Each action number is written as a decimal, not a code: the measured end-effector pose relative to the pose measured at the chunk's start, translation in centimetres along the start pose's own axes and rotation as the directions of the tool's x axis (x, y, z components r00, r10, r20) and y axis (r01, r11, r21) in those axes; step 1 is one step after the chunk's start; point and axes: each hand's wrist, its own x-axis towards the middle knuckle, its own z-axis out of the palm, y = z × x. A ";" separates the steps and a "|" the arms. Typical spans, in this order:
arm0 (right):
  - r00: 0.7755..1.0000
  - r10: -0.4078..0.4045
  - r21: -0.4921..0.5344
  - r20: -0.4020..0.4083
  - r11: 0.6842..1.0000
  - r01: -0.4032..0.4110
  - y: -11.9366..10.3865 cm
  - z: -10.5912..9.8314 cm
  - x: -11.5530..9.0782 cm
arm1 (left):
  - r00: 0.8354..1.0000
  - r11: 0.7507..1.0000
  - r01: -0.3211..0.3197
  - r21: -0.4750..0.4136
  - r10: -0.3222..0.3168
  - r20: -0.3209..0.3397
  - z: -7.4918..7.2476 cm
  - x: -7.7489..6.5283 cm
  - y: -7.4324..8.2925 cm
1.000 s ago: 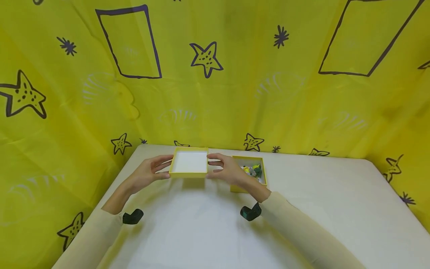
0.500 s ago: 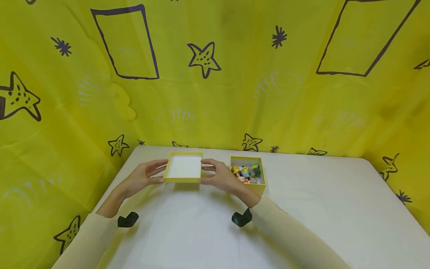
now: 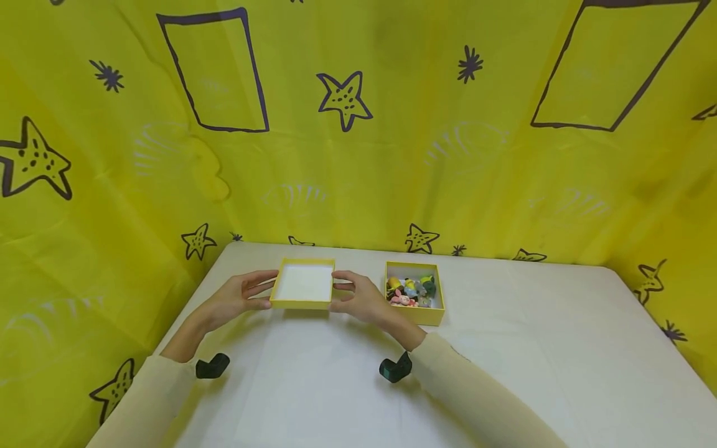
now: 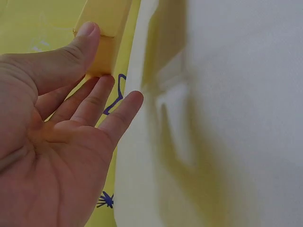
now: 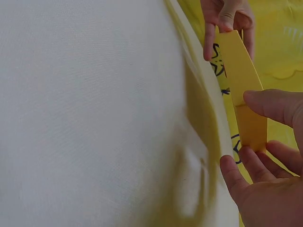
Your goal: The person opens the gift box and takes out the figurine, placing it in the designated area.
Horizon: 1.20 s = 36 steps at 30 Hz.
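Between both hands a shallow yellow box lid (image 3: 304, 283) with a white inside is held up off the table, its open side facing the head camera. My left hand (image 3: 238, 295) pinches its left edge, thumb at the near corner in the left wrist view. On the opposite edge, my right hand (image 3: 361, 298) grips with thumb and fingertips; the right wrist view shows the lid's yellow side (image 5: 241, 71) between the two hands. Just right of that hand stands an open yellow box (image 3: 419, 317), holding several small toy figures (image 3: 411, 290), among them pink, yellow and green ones.
A white cloth covers the table (image 3: 532, 348), and the lid and arms cast shadows on it. Behind and at the sides hangs a yellow curtain (image 3: 392, 180) with drawn starfish. Dark wrist cameras (image 3: 213, 366) jut out below both wrists.
Both hands have carried the lid a little left and lower, toward the table. With the right arm shifted aside, more of the box and its toy figures shows.
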 end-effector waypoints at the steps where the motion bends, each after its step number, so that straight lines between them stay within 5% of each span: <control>1: 1.000 0.005 -0.005 0.000 1.000 -0.005 0.1 0.1 0.1 | 1.000 1.000 0.002 -0.005 -0.002 0.003 0.0 0.0 -0.1; 18: 1.000 -0.016 -0.091 0.005 0.996 0.016 1.0 1.4 1.0 | 0.997 0.996 0.076 -0.046 -0.077 -0.010 -0.3 0.0 -2.0; 36: 1.000 -0.013 -0.206 -0.018 0.979 0.009 1.3 2.2 1.0 | 0.994 0.995 0.093 0.041 -0.090 -0.062 0.3 -0.1 -2.3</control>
